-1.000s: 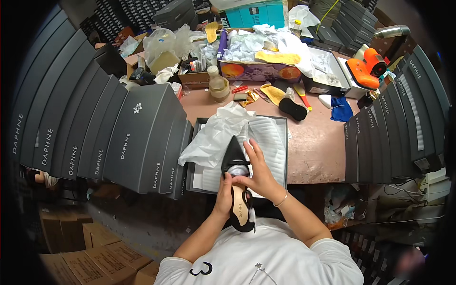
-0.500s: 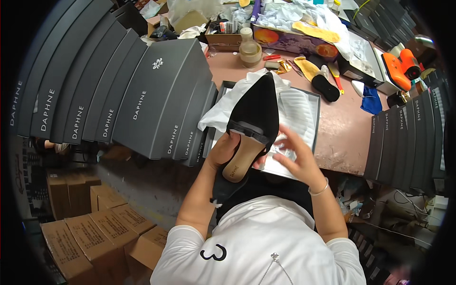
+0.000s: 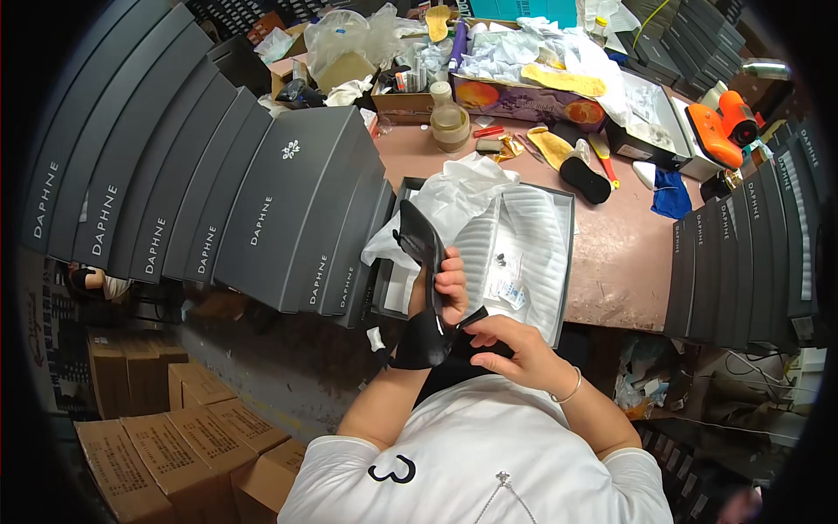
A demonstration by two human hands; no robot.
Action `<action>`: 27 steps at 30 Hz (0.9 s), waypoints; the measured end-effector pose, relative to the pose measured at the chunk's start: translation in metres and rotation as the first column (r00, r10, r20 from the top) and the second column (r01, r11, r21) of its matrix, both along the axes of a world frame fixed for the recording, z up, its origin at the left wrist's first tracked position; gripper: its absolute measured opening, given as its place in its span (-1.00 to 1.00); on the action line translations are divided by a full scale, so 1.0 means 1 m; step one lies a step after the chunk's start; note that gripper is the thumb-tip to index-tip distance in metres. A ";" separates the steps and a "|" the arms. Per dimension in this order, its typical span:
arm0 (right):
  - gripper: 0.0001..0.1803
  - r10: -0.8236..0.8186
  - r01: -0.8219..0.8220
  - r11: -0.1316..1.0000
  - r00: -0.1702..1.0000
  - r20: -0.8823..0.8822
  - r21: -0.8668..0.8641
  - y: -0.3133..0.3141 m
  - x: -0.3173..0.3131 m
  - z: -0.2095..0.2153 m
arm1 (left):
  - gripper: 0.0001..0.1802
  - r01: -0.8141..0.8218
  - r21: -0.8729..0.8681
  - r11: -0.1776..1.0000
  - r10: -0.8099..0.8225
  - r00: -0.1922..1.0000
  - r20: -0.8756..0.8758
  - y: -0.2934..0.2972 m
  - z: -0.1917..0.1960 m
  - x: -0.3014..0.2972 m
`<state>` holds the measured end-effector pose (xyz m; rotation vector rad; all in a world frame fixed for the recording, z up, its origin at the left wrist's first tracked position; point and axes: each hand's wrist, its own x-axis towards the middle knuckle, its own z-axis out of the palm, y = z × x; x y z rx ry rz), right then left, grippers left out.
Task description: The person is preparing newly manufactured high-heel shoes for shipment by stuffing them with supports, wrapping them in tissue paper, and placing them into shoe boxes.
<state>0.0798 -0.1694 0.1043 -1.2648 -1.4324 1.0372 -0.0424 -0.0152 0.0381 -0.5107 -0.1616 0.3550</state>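
A black pointed shoe (image 3: 422,234) is held turned on its side, its toe up and its heel end down toward my shirt. My left hand (image 3: 451,284) is wrapped round its narrow middle, fingers on the right side. From the heel end a strap with a small white piece (image 3: 375,339) sticks out at the left, and another black strap end juts out at the right. My right hand (image 3: 522,356) is beside that right strap end, index fingertip against it, thumb apart below. Behind the shoe lies an open grey shoebox (image 3: 567,262) with white tissue paper (image 3: 463,196), ribbed white padding (image 3: 537,229) and a small packet (image 3: 506,286).
Stacked dark grey shoeboxes (image 3: 305,201) stand at the left, and more shoeboxes (image 3: 742,253) at the right. Along the table's back are a glue jar (image 3: 449,127), a black insole-shaped pad (image 3: 585,180), a blue cloth (image 3: 670,194) and an orange device (image 3: 714,135). Brown cartons (image 3: 175,445) sit lower left.
The shoe has been lowered toward my body and turned from its upper and insole facing me onto its side. My right hand has moved down to the strap by the heel end.
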 end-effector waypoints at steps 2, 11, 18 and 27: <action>-0.57 0.020 -0.020 1.000 1.000 -0.021 0.008 0.001 -0.004 0.003 | -0.77 -0.075 0.147 0.986 0.072 0.997 0.021 0.000 0.007 0.003; -0.63 0.102 -0.102 0.994 0.995 0.020 -0.036 0.002 -0.020 0.006 | -0.77 -0.035 0.197 0.980 -0.010 0.975 0.221 -0.007 0.008 0.009; -0.61 0.050 -0.049 0.999 0.997 -0.065 0.013 0.001 -0.025 -0.001 | -0.66 -0.023 -0.066 0.998 0.028 0.997 0.077 -0.012 0.014 0.013; -0.36 -0.398 0.174 0.852 0.827 0.396 0.493 0.017 -0.028 0.034 | -0.65 -0.081 0.083 0.993 0.080 0.997 0.023 -0.008 0.000 0.010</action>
